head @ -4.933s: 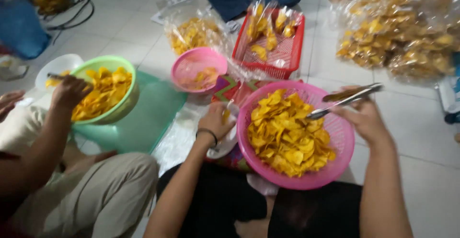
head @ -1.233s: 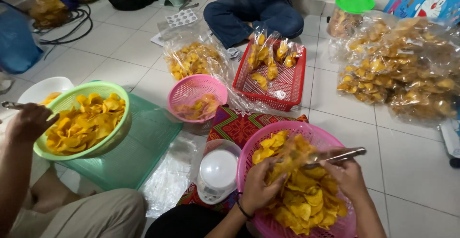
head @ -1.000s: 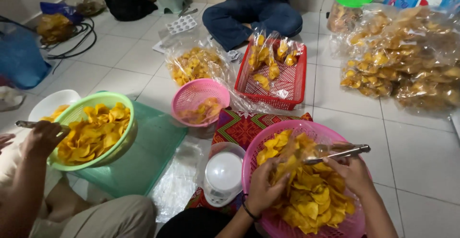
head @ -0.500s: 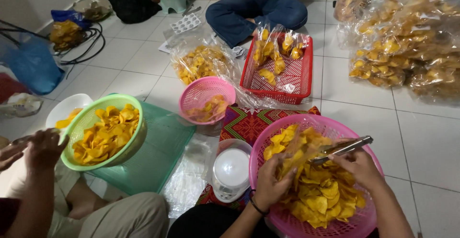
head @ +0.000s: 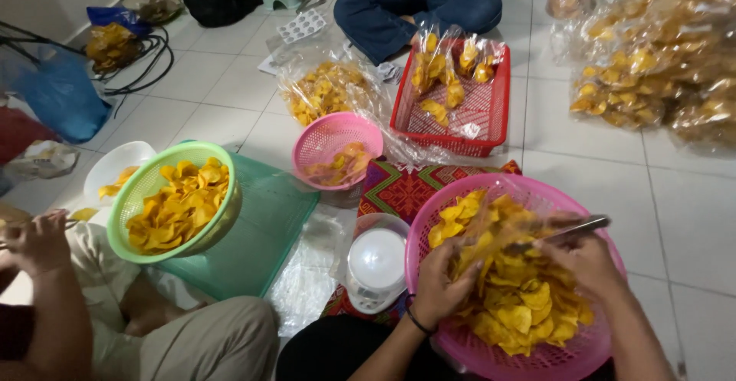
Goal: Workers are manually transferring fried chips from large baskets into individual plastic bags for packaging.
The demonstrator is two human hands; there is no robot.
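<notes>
A big pink basket [head: 460,212] of yellow chips [head: 521,304] sits in front of me. My left hand [head: 441,283] is closed on what looks like a clear plastic bag [head: 498,216] held over the chips. My right hand [head: 584,262] grips metal tongs [head: 571,231] that point into the bag's mouth. A small white scale [head: 376,264] stands just left of the basket, on a patterned red mat [head: 406,185].
A co-worker's hand [head: 34,239] holds a utensil left of a green basket of chips [head: 172,201] on a green lid [head: 264,231]. Beyond lie a small pink basket [head: 337,147], a red basket of bagged chips [head: 460,105], stacked chip bags [head: 659,59] and a seated person's legs [head: 418,1].
My hands stay in the pink basket, working the tongs at the bag. The co-worker's hand has drawn back left, away from the green basket. My view has shifted slightly.
</notes>
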